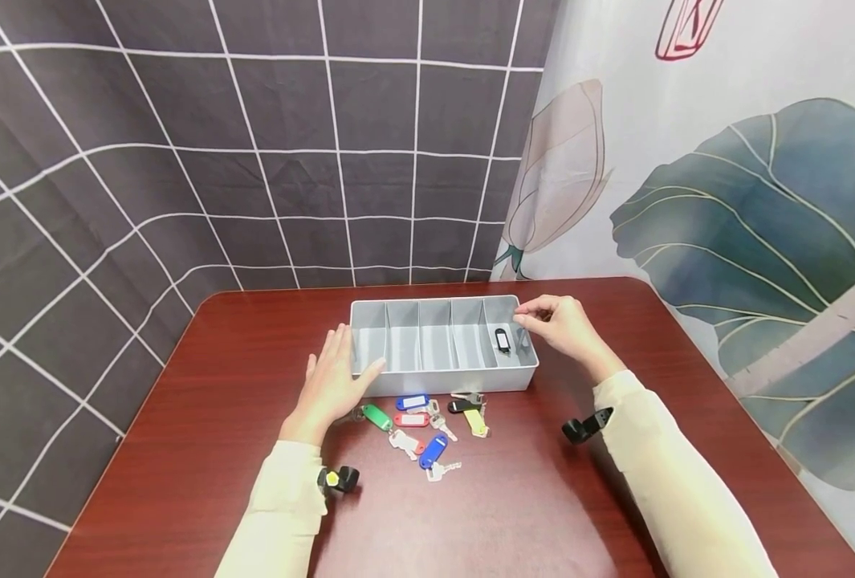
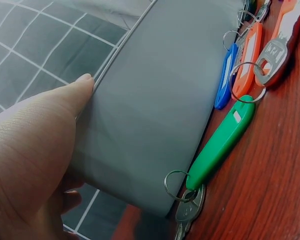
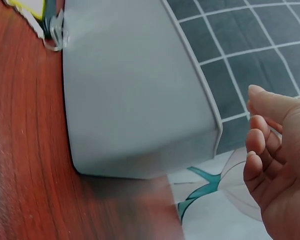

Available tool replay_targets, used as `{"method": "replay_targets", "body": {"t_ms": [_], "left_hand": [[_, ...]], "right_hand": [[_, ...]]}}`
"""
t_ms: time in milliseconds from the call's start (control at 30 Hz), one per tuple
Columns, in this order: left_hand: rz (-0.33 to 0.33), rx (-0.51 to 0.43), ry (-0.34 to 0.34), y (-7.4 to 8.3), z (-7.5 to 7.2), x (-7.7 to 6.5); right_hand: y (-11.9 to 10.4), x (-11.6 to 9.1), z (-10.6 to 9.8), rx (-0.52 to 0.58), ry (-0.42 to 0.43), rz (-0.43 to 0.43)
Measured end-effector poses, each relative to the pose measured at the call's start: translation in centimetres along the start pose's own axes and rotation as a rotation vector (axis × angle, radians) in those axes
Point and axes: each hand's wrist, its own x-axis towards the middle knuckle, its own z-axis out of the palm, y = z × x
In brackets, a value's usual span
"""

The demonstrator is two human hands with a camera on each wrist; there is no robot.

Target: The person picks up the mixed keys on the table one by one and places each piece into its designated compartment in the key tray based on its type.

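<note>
A grey divided tray (image 1: pixel 441 381) stands on the table. My left hand (image 1: pixel 329 381) rests on its left end, with straight fingers along the end wall and the thumb over the front rim. In the rightmost compartment shows a black key tag (image 1: pixel 502 340) with a white label. My right hand (image 1: pixel 564 325) is at the tray's right rim, thumb and forefinger close together, the other fingers loosely curled; nothing shows between them in the right wrist view. Close in front of the tray lie keys on colored tags, among them a green tag (image 2: pixel 222 142) beside the left hand.
Blue tags (image 1: pixel 433 451), red tags (image 1: pixel 412 420), a black tag (image 1: pixel 463 407) and a yellow tag (image 1: pixel 475 423) lie with their keys on the red-brown table (image 1: pixel 514 514). A dark gridded curtain (image 1: pixel 376 185) hangs behind, a leaf-patterned one (image 1: pixel 745 201) at the right.
</note>
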Motion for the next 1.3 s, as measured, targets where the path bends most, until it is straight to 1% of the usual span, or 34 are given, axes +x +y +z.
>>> {"method": "replay_targets", "body": {"t_ms": [333,467,600,767,867,1000,1067,1167,1300], "left_hand": [[0.002,0.012,0.001,0.0,0.1,0.3],[-0.010,0.016,-0.008,0.0,0.1,0.4],[-0.020,0.014,-0.013,-0.1,0.2,0.4],[-0.020,0.015,-0.011,0.0,0.3,0.4],[-0.019,0.010,-0.011,0.0,0.3,0.4],[-0.017,0.006,-0.009,-0.1,0.3,0.4],[-0.017,0.011,-0.006,-0.2,0.3,0.5],[-0.016,0.015,-0.007,-0.3,0.3,0.5],[-0.014,0.011,-0.014,-0.3,0.3,0.6]], "right_hand": [[-1.4,-2.2,0.0,0.067,0.020,-0.058],[-1.8,-2.9,0.3,0.115,0.038,-0.083],[-2.7,-3.5,0.8,0.148,0.037,-0.106],[-4.7,-4.2,1.4,0.191,-0.001,-0.150],[-5.1,-4.5,2.0,0.219,-0.019,-0.159],[-5.0,-4.7,3.0,0.196,-0.048,-0.185],[-5.0,-4.8,3.4,0.182,-0.072,-0.212],[-5.2,-4.9,3.9,0.182,-0.109,-0.250],[-5.6,-5.1,4.5,0.157,-0.154,-0.279]]}}
